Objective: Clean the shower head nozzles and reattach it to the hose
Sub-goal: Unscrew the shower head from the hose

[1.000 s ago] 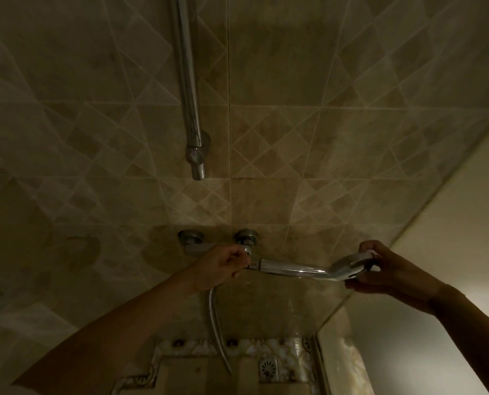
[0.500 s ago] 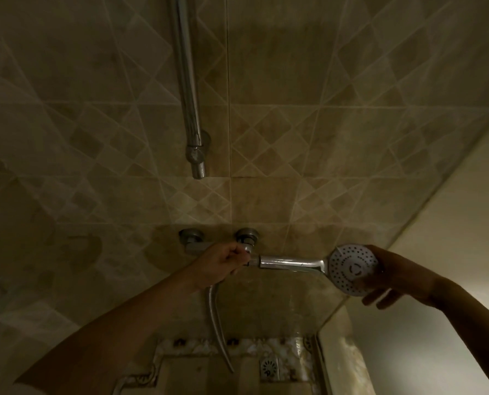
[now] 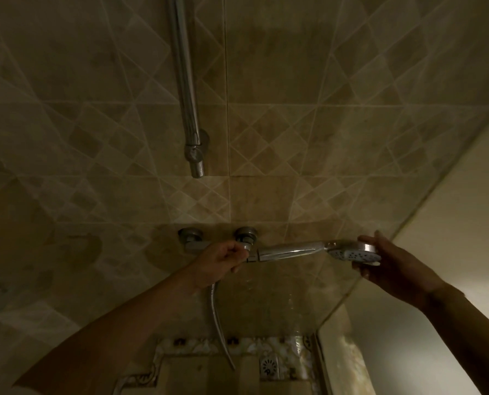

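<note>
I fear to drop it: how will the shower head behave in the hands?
The shower head looks chrome and glossy, so probably slippery, especially if wet. Its long handle and broad face suggest it would tip toward the face. The hose hangs curved, likely floppy.

The head view is looking dim and warm-toned, with noise softening detail. Light is coming from the right, brightening the right wall (image 3: 465,195) while the tiled wall (image 3: 95,166) is falling into shadow at left. Highlights are glinting on the chrome rail (image 3: 186,104). Wide-angle distortion is bending the tile lines near the edges.
</note>
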Demonstrator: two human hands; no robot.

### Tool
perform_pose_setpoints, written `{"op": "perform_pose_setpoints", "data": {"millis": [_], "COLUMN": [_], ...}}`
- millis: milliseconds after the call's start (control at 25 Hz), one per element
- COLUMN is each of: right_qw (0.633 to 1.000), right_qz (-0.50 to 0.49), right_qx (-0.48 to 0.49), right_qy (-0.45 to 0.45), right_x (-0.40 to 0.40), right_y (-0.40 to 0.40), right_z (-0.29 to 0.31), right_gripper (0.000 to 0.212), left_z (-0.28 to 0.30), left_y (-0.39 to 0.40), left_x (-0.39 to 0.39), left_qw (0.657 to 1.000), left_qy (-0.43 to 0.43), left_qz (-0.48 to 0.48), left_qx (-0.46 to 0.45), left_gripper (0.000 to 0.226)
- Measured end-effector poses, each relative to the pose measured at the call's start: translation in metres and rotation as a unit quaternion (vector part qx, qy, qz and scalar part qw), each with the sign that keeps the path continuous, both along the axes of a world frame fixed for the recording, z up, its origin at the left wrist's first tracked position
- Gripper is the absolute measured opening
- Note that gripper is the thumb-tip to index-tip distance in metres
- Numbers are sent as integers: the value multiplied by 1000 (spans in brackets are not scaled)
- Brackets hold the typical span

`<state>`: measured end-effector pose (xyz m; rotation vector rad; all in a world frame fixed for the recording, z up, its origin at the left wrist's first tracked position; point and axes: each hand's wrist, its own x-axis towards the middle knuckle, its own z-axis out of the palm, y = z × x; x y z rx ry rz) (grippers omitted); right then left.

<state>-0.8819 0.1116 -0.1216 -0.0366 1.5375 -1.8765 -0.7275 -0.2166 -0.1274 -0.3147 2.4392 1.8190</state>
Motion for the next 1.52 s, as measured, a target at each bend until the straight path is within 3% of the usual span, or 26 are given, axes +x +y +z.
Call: {"op": "perform_pose_setpoints", "data": {"millis": [80, 200, 360, 480, 600, 760, 800, 920, 1000, 1120, 1280, 1360, 1520], "right_qw": [1000, 999, 962, 942, 956, 993, 995, 990, 990, 980, 931, 918, 954], "right_qz": [-3, 36, 197, 229, 194, 111, 92, 74, 83, 118, 191, 214, 142], "right_qx": [-9, 2, 146, 212, 188, 40, 38, 94, 83, 118, 249, 269, 193], "right_qy": [1, 14, 121, 127, 116, 30, 28, 77, 77, 107, 184, 197, 178], "right_x": [-4, -6, -7, -5, -5, -3, -2, -4, -7, -6, 4, 8, 10], "right_y": [2, 12, 23, 21, 19, 18, 15, 9, 7, 7, 6, 5, 5], "right_z": [-2, 3, 13, 18, 16, 12, 10, 4, 3, 7, 22, 22, 13], "right_gripper": [51, 68, 71, 66, 58, 38, 41, 83, 107, 120, 77, 62, 61], "left_z": [1, -1, 1, 8, 11, 12, 12, 12, 10, 6, 8, 6, 2], "left_y": [1, -3, -5, 1, 4, 4, 4, 5, 3, 0, -1, -1, -1], "left_x": [0, 1, 3, 5, 6, 5, 5, 4, 4, 3, 4, 5, 2], "left_qw": [1000, 1000, 1000, 1000, 999, 999, 999, 999, 1000, 1000, 1000, 1000, 1000], "left_qy": [-2, -13, -16, -1, 8, 10, 9, 7, 4, 0, 6, 6, 3], "left_qz": [2, 2, -17, -31, -37, -32, -30, -30, -17, -8, -6, 0, 30], "left_qx": [2, 17, 7, -2, 2, -9, -12, -22, -25, -24, -19, -16, -7], "left_gripper": [15, 15, 18, 19, 16, 13, 11, 12, 13, 13, 10, 9, 10]}}
